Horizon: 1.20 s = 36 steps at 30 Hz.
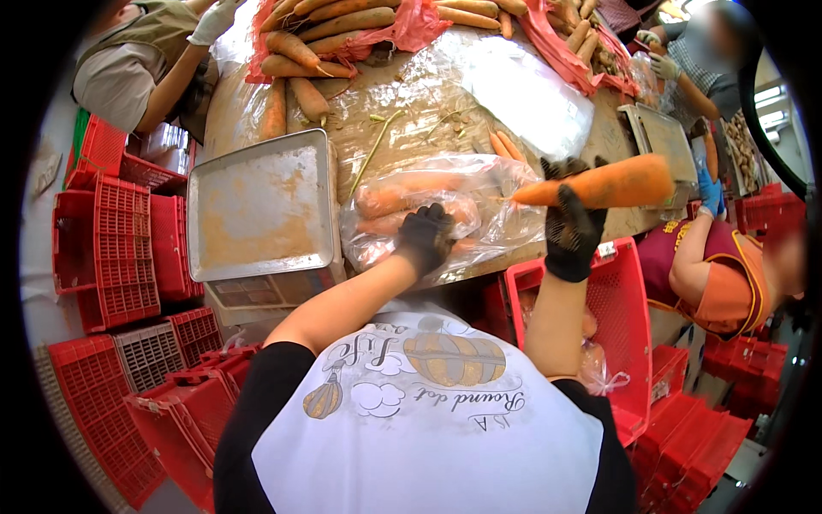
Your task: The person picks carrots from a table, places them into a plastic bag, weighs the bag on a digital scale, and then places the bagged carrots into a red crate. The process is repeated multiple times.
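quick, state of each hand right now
Left hand: curled on the clear bag of carrots; whether it grips cannot be told.
Right hand: closed around a large carrot.

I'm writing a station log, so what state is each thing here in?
Left hand: black-gloved, fingers curled against clear bag
Right hand: black-gloved, gripping large carrot
Large carrot: whole, dirt-smudged, held
Clear bag: lying down, carrots inside
Metal pan: stained orange-brown
Red crate: open-topped, bagged contents
Pink sack: open, carrots exposed
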### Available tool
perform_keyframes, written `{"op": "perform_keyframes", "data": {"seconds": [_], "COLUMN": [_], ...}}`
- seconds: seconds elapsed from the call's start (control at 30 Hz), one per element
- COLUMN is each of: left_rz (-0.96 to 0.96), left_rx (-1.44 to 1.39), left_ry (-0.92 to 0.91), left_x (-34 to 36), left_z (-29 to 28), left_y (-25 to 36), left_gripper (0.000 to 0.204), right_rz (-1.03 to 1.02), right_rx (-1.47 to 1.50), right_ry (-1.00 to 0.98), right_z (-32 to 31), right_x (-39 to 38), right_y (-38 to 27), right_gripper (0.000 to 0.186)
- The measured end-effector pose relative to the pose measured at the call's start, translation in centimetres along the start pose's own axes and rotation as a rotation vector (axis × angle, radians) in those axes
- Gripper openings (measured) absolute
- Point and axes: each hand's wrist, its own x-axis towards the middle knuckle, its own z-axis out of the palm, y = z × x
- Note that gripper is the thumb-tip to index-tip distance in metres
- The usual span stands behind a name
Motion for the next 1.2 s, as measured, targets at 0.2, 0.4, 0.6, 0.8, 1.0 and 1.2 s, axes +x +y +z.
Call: {"op": "perform_keyframes", "data": {"seconds": [0.2, 0.4, 0.6, 0.8, 1.0, 1.2], "left_rz": [-0.481, -0.040, -0.095, -0.293, -0.263, -0.063], "left_rx": [-2.168, -1.676, -1.564, -1.284, -1.179, -0.890], "left_ry": [0.065, 0.443, 0.725, 0.400, 0.258, 0.354], "left_x": [-1.2, -5.9, -10.1, -11.4, -10.8, -8.7], "left_z": [-3.9, -16.3, -14.9, -9.3, -2.9, -6.8], "left_y": [-5.8, -1.2, 0.2, -2.2, -5.5, -3.9], "left_gripper": [0.029, 0.025, 0.038, 0.058, 0.053, 0.034], "right_rz": [0.176, 0.130, 0.154, 0.180, 0.490, 0.775], "right_rx": [-0.326, -0.749, -1.515, -1.606, -1.218, -0.344], "right_ry": [-0.300, -0.706, -1.086, -1.500, -1.682, -1.686], "right_z": [0.1, 4.4, 2.5, 1.6, 3.7, 14.9], "right_x": [-2.0, -3.1, -2.7, -1.9, 6.5, 10.4], "right_y": [3.7, 7.0, 11.7, 12.8, 8.8, 7.0], "right_gripper": [0.048, 0.043, 0.047, 0.053, 0.052, 0.030]}}
